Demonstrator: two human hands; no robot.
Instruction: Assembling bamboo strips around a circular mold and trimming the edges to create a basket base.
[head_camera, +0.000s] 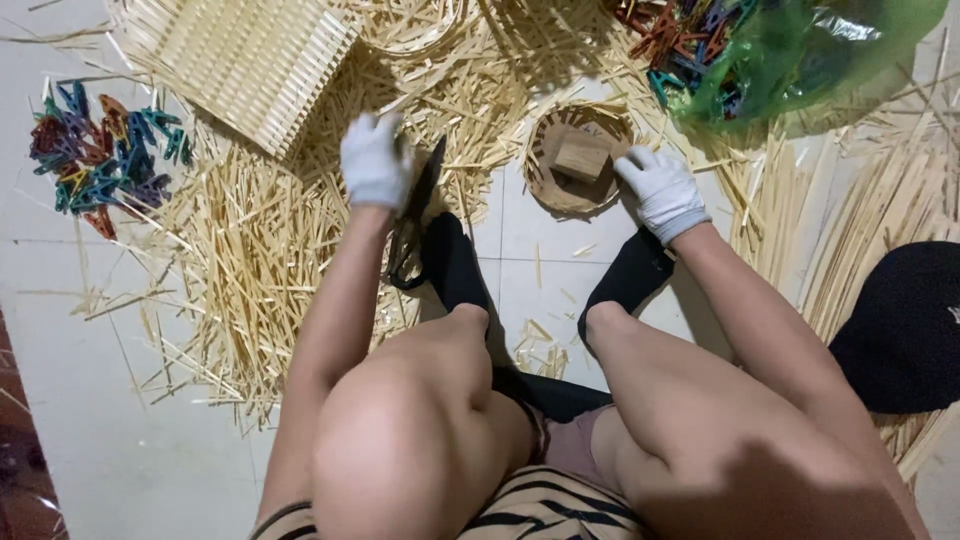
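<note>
My left hand (374, 160), in a white glove, is closed around a pair of dark scissors (418, 205) whose blades point up and away from me. My right hand (660, 192), also gloved, rests on the near edge of a small round woven bamboo base (545, 180) lying on the tiled floor. A wooden block (581, 156) sits on top of that round base. My bare knees and black-socked feet fill the lower middle of the view, between the two hands.
Loose bamboo strips (250, 270) cover the floor at left and top. A flat woven bamboo panel (250, 55) lies at the upper left. Coloured clothespins (100, 155) are heaped far left, more in a green plastic bag (790, 55). A black cap (905, 325) lies right.
</note>
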